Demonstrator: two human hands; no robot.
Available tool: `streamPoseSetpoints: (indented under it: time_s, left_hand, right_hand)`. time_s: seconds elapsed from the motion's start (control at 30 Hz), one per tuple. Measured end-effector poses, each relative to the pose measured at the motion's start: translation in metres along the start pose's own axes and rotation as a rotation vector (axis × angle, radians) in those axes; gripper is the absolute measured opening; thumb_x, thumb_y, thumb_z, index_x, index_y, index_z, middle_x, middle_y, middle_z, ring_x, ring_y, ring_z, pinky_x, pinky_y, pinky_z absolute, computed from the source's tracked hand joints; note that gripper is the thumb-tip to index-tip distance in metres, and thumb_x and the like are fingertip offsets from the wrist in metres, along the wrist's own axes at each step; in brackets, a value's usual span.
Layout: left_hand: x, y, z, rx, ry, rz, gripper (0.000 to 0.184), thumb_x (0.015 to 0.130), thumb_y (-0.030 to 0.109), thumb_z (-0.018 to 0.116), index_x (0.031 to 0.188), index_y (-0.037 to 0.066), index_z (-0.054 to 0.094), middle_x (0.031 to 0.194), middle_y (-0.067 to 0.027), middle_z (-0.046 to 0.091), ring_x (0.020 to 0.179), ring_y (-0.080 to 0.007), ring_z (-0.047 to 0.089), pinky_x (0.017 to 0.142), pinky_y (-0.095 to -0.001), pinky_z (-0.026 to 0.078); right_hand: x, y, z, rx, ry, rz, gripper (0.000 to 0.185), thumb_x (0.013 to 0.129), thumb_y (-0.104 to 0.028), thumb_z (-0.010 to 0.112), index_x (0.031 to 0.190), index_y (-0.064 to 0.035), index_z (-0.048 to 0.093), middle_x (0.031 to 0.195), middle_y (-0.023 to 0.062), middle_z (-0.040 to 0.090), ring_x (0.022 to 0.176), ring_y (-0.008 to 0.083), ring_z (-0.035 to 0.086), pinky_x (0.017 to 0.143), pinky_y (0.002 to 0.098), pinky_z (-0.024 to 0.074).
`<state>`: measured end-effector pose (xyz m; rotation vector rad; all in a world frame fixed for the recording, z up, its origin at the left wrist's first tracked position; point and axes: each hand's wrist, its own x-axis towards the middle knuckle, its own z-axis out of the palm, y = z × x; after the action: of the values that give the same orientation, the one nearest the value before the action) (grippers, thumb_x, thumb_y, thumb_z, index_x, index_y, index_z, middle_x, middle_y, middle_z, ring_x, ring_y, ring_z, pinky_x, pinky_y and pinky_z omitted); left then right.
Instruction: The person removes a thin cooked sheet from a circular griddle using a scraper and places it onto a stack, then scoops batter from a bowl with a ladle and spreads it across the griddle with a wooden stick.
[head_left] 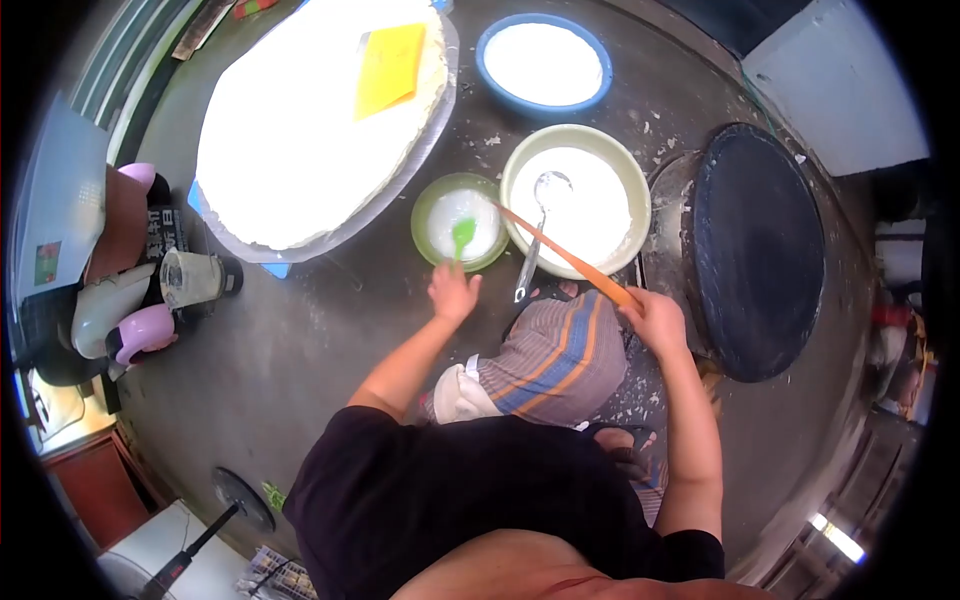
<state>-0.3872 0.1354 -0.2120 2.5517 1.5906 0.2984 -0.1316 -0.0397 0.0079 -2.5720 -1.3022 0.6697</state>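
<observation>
My left hand point(455, 293) is closed around the handle of a small utensil with a bright green head point(463, 234); I cannot tell whether it is a brush or a spatula. That head rests in a green bowl point(422, 240) of whitish liquid. In my right hand point(657, 320) is a long, flat wooden spatula point(570, 258), its thin tip reaching left to the rim of the green bowl. It crosses over a larger cream-coloured basin point(640, 190) of white batter or powder. A metal ladle point(540, 235) leans in that basin.
A black round griddle point(760, 250) stands at the right. At upper left, a wide tray point(425, 150) bears a white round stack with a yellow sheet point(390, 70) on it. A blue basin point(603, 80) of white stuff sits at the back. Containers point(190, 278) line the left side.
</observation>
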Motion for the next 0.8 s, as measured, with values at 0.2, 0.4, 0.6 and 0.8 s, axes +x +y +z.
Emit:
streamPoseSetpoints:
  time_s: [0.2,0.4,0.6,0.8]
  left_hand:
    - [0.048,0.073,-0.034,-1.537,-1.272,-0.694,0.044,0.087,0.042,0.040,0.097,0.001,0.052,0.087,-0.0142,0.059,0.079,-0.0263,0.059,0.072,-0.0385,0.048]
    - [0.095,0.124,-0.031,-1.759,-1.286,-1.044,0.038,0.091,0.035,0.035,0.098,-0.001,0.047,0.078,-0.0143,0.056,0.062,-0.0203,0.054,0.055,-0.0344,0.049]
    - [0.088,0.137,-0.050,-0.964,-0.941,-0.563,0.027,0.088,0.021,0.040,0.094,-0.002,0.053,0.074,-0.0160,0.058,0.060,-0.0197,0.055,0.047,-0.0350,0.045]
    - [0.078,0.105,-0.037,0.166,-0.811,0.331,0.024,0.078,0.015,0.046,0.091,0.000,0.061,0.091,-0.0196,0.061,0.086,-0.0310,0.060,0.072,-0.0406,0.048]
  right_hand:
    - [-0.067,0.027,-0.013,0.325,0.114,0.210,0.020,0.071,-0.014,0.067,0.081,-0.0001,0.057,0.066,0.0096,0.059,0.058,0.0178,0.055,0.057,0.0282,0.0428]
    - [-0.141,0.060,-0.007,0.706,0.272,0.386,0.016,0.074,-0.010,0.064,0.084,0.0008,0.056,0.069,0.0068,0.059,0.062,0.0113,0.054,0.058,0.0237,0.0421]
    - [-0.188,0.071,-0.007,0.836,0.367,0.510,0.014,0.076,-0.006,0.063,0.085,0.0013,0.056,0.069,0.0011,0.055,0.062,0.0063,0.049,0.056,0.0208,0.0403]
    - [-0.191,0.084,0.013,0.942,0.443,0.495,0.013,0.077,-0.006,0.062,0.086,-0.0004,0.055,0.067,-0.0009,0.053,0.055,0.0048,0.046,0.048,0.0188,0.0363]
